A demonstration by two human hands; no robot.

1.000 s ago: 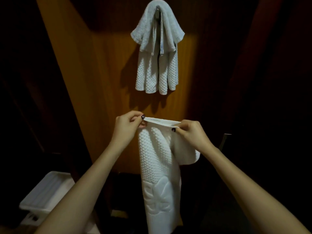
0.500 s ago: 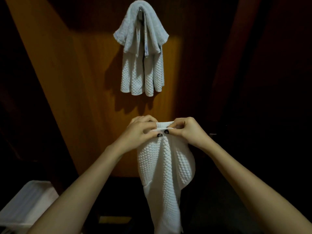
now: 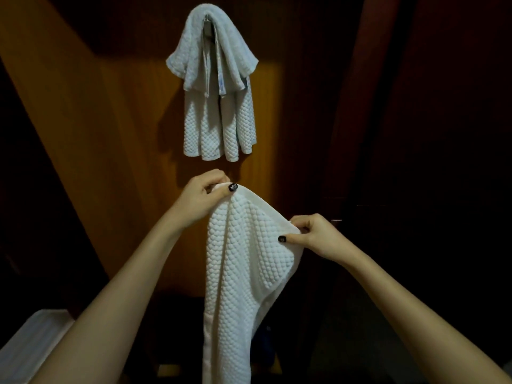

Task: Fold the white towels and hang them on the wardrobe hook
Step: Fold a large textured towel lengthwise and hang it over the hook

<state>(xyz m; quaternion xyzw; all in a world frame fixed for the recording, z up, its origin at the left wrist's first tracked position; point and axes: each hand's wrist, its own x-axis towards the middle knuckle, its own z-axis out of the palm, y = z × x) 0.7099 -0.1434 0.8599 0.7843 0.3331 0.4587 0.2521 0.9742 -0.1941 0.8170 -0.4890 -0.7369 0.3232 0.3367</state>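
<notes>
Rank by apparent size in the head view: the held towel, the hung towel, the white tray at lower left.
1. Held towel, though it is nearest the camera.
2. Hung towel.
3. White tray, cut off by the frame, so unsure.

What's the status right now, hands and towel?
Left hand pinching held towel at top edge. Right hand gripping its right edge, lower. Hung towels already on the hook, nothing blocking.

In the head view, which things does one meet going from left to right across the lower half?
white tray → left hand → held towel → right hand
</notes>
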